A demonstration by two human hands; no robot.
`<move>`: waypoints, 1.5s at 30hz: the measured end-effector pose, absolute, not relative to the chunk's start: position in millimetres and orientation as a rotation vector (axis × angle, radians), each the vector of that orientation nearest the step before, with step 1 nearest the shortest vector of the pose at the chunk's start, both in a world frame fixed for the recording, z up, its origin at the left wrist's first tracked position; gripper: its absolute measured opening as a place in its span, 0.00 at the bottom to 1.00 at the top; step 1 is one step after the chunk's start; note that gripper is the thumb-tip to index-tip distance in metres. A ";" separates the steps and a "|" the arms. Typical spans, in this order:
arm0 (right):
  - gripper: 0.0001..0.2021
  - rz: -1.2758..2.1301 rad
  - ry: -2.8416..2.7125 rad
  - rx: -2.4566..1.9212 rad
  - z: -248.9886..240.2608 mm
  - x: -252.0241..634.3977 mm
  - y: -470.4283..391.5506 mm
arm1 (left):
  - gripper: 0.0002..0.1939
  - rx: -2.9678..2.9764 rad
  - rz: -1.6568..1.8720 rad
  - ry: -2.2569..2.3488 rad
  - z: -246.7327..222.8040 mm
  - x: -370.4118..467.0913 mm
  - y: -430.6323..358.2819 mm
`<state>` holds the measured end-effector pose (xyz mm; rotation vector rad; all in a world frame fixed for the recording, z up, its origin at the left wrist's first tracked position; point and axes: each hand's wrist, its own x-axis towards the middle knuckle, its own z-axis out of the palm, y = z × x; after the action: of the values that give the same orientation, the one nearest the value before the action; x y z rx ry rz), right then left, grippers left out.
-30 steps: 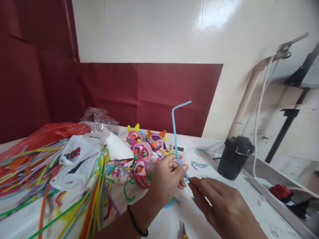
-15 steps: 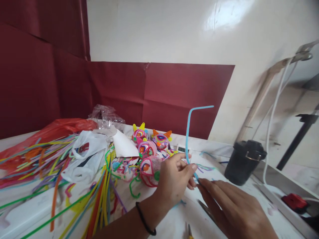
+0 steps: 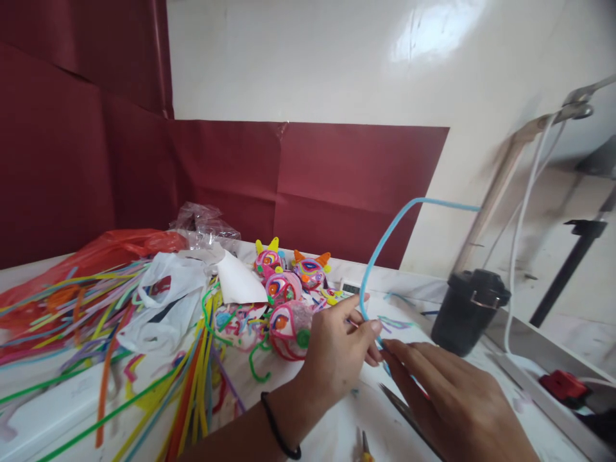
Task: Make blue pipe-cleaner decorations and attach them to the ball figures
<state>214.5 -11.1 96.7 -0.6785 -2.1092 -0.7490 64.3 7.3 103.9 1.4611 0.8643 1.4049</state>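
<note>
A light blue pipe cleaner [image 3: 387,237] rises from between both hands, curves to the right and ends in a nearly level stretch. My left hand [image 3: 337,346], with a black band on its wrist, pinches it between thumb and fingers. Close beside it on the right, my right hand [image 3: 447,391] is closed on the lower part of the same pipe cleaner; its fingertips partly hide that end. Dark pointed blades [image 3: 402,405] show under my right hand, their handles hidden. Another small pointed tool with yellow [image 3: 366,446] lies at the bottom edge.
Colourful round craft figures [image 3: 289,324] stand behind my left hand. Many loose pipe cleaners [image 3: 192,378], a white plastic bag [image 3: 168,301] and a red bag [image 3: 125,244] spread over the left. A black bin-like container [image 3: 469,314] and a power strip [image 3: 539,391] are at right.
The upper part of the blue pipe cleaner has swung right and now forms a wide curve instead of a sharp bend. Both hands keep nearly the same place.
</note>
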 end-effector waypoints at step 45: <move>0.06 -0.858 -1.808 -0.903 112.0 221.1 -28.6 | 0.15 1.324 1.678 1.386 135.0 -25.3 67.0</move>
<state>221.1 -28.6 112.0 -0.9028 -1.8078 -0.8577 -25.3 67.0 135.0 1.3235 1.3861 1.6782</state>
